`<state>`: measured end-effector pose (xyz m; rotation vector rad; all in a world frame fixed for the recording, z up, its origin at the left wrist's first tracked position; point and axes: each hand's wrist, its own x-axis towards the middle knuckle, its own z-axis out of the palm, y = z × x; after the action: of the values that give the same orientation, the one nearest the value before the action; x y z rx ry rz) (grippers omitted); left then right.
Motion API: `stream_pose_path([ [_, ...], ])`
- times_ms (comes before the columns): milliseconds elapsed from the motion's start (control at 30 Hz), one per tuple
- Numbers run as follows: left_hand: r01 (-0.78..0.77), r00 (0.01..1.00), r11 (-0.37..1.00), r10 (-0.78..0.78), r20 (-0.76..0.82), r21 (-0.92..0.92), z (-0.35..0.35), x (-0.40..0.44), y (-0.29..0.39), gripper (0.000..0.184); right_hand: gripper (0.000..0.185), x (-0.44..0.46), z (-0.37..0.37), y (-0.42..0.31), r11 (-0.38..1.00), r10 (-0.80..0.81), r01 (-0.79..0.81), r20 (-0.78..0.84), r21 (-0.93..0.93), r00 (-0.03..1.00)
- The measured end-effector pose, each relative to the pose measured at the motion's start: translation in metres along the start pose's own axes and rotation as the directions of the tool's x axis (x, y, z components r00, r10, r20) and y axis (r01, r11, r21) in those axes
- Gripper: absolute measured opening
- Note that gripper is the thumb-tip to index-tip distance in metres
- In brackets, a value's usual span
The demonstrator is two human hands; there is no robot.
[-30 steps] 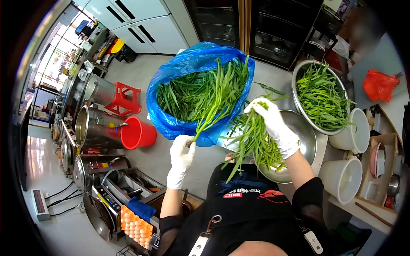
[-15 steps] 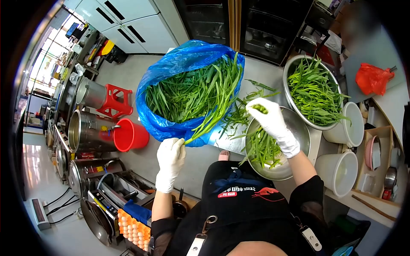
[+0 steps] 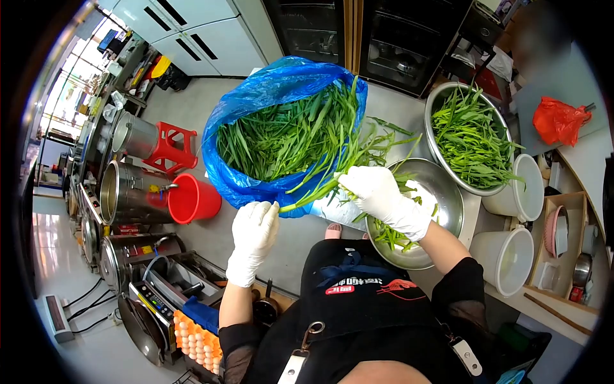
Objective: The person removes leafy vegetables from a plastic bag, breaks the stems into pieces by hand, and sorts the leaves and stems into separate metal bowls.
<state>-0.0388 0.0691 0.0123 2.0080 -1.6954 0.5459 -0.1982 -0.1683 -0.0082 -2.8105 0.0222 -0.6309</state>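
Note:
My left hand [image 3: 254, 240], in a white glove, pinches the root ends of several long stems of water spinach [image 3: 313, 195]. My right hand [image 3: 387, 201], gloved too, is closed around the same stems farther up, with leafy ends spreading past it. Behind the stems, a blue plastic bag [image 3: 246, 105] gapes wide, full of leafy water spinach. Under my right forearm sits a metal bowl [image 3: 448, 185] with short cut pieces of stem in it. A larger metal basin [image 3: 430, 131] at the right holds a heap of green stems and leaves.
Two white buckets [image 3: 505, 259] stand right of the bowl. On the left are a red bucket [image 3: 194, 200], a red stool [image 3: 174, 147] and steel pots [image 3: 128, 192]. An egg tray [image 3: 197, 342] lies at lower left. Loose leaves [image 3: 390, 126] lie between bag and basin.
My right hand has moved left from over the bowl to the stems and now grips them. The green pieces it held are gone from it. My left hand keeps its pinch.

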Motion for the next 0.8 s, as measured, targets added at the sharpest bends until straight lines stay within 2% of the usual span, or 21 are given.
stream_pose_path([
  [67, -0.008, 1.000, 1.000, 0.007, -0.028, -0.027, 0.002, 0.002, 0.001, 0.034, 0.030, -0.001, 0.003, -0.001, 0.999, -0.001, 0.000, -0.020, -0.045, 1.000],
  [133, 0.048, 0.999, 0.996, -0.047, 0.019, -0.078, 0.002, 0.006, 0.002, 0.032, 0.029, -0.001, 0.006, 0.001, 0.999, 0.002, -0.004, -0.039, -0.050, 0.999],
  [233, 0.144, 0.989, 0.971, -0.133, 0.070, -0.190, 0.008, 0.007, 0.004, 0.026, 0.024, -0.002, 0.003, 0.003, 0.995, 0.087, -0.083, -0.065, 0.060, 0.994],
  [300, 0.212, 0.976, 0.934, -0.187, 0.110, -0.287, 0.015, 0.005, 0.005, 0.022, 0.020, 0.000, 0.004, 0.005, 0.914, 0.282, -0.262, -0.021, 0.309, 0.959],
  [367, 0.226, 0.972, 0.914, -0.190, 0.137, -0.336, 0.019, 0.004, 0.006, 0.023, 0.018, -0.002, 0.018, 0.013, 0.732, 0.446, -0.370, 0.008, 0.573, 0.895],
  [467, 0.290, 0.955, 0.883, -0.242, 0.170, -0.368, 0.025, 0.001, 0.005, 0.021, 0.016, -0.002, 0.022, 0.032, 0.486, 0.581, -0.440, 0.097, 0.755, 0.808],
  [500, 0.311, 0.949, 0.883, -0.264, 0.175, -0.353, 0.028, -0.006, 0.000, 0.021, 0.014, 0.001, 0.006, 0.043, 0.204, 0.726, -0.592, 0.286, 0.779, 0.626],
  [533, 0.331, 0.941, 0.882, -0.286, 0.179, -0.336, 0.029, -0.009, -0.004, 0.020, 0.014, 0.000, -0.010, 0.055, 0.128, 0.756, -0.588, 0.306, 0.798, 0.579],
  [600, 0.359, 0.929, 0.865, -0.297, 0.219, -0.350, 0.029, -0.007, -0.006, 0.017, 0.014, -0.001, -0.009, 0.059, 0.283, 0.761, -0.439, 0.080, 0.853, 0.644],
  [633, 0.363, 0.926, 0.859, -0.288, 0.245, -0.362, 0.028, -0.001, -0.003, 0.017, 0.012, 0.006, -0.016, 0.051, 0.741, 0.536, -0.306, -0.251, 0.598, 0.806],
  [667, 0.365, 0.923, 0.852, -0.275, 0.270, -0.376, 0.029, 0.004, -0.001, 0.018, 0.010, 0.008, -0.024, 0.035, 0.833, 0.485, -0.366, -0.230, 0.415, 0.844],
  [733, 0.433, 0.890, 0.767, -0.282, 0.358, -0.473, 0.030, 0.014, 0.005, 0.027, 0.013, 0.017, -0.022, 0.007, 0.947, 0.235, -0.143, -0.319, 0.287, 0.918],
  [800, 0.540, 0.828, 0.618, -0.270, 0.491, -0.571, 0.022, 0.027, 0.012, 0.033, 0.019, 0.016, -0.007, -0.006, 0.984, -0.013, 0.057, -0.254, 0.166, 0.967],
])
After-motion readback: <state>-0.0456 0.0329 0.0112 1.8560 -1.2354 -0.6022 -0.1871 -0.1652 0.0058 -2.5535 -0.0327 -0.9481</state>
